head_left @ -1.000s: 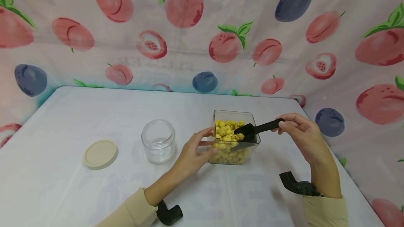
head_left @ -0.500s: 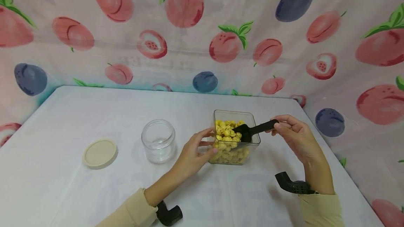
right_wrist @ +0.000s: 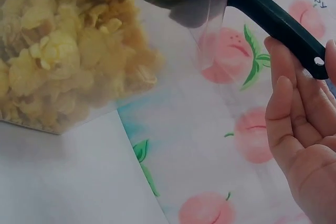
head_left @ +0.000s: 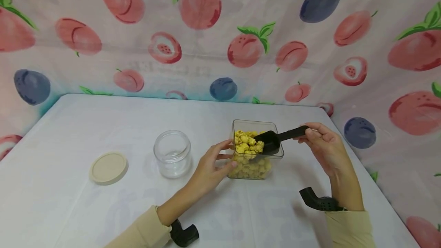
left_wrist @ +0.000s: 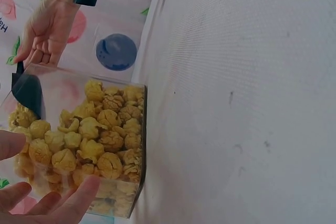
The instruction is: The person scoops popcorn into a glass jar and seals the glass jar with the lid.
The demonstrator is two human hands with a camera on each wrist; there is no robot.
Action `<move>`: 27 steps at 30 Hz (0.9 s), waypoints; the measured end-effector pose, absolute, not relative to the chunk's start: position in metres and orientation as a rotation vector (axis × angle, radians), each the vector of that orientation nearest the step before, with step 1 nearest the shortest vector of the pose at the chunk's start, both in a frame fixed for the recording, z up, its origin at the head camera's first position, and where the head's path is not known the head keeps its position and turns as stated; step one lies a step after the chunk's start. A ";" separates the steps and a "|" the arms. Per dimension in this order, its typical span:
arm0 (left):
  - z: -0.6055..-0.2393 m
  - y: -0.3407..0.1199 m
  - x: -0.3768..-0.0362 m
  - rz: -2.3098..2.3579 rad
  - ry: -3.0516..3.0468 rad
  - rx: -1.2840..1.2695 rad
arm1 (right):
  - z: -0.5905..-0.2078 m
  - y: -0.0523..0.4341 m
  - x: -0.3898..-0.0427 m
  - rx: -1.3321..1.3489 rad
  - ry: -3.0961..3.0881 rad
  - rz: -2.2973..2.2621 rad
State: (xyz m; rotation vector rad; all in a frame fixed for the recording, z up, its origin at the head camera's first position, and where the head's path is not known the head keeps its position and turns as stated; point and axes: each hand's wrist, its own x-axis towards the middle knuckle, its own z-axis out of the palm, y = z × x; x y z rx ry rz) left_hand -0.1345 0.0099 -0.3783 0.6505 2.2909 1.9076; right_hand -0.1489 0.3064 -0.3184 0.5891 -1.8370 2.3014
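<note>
Between the two hands stands a clear square container (head_left: pixel 256 150) filled with yellow popcorn (head_left: pixel 249 144). The left hand (head_left: pixel 211 167) rests against the container's near-left wall, thumb and fingers spread around that corner and touching the plastic; the left wrist view shows the fingertips (left_wrist: pixel 79 195) pressed flat on the wall with the popcorn (left_wrist: pixel 89 140) visible through it. The fingers are only slightly bent and lie against the wall rather than closing round it.

The right hand (head_left: pixel 325 146) pinches the end of the handle of a black scoop (head_left: pixel 275 139) between thumb and fingers. From this hand the handle runs leftward and slightly down, and the scoop's bowl sits inside the container's open top, at the popcorn's surface on the side nearest the right hand. The right wrist view shows the handle (right_wrist: pixel 278 19) crossing the fingers (right_wrist: pixel 294 103) and the bowl behind the clear wall, just above the popcorn (right_wrist: pixel 58 51).

To the left of the left hand, close by, stands an empty glass jar (head_left: pixel 172 153), upright and uncapped. Further left of the jar, apart from it, a beige round lid (head_left: pixel 109 167) lies flat. All items rest on a white table (head_left: pixel 103 125). Behind the table hangs a fruit-print backdrop (head_left: pixel 220 30).
</note>
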 end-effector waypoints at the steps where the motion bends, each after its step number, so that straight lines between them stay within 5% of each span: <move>1: -0.378 0.010 -0.134 1.910 2.289 0.650 | -0.318 0.306 -0.149 0.585 -1.838 2.304; 17: -0.376 0.010 -0.134 1.906 2.279 0.638 | -0.313 0.306 -0.144 0.403 -2.458 1.970; 27: -0.377 0.011 -0.134 1.905 2.279 0.622 | -0.299 0.296 -0.133 0.230 -2.843 1.167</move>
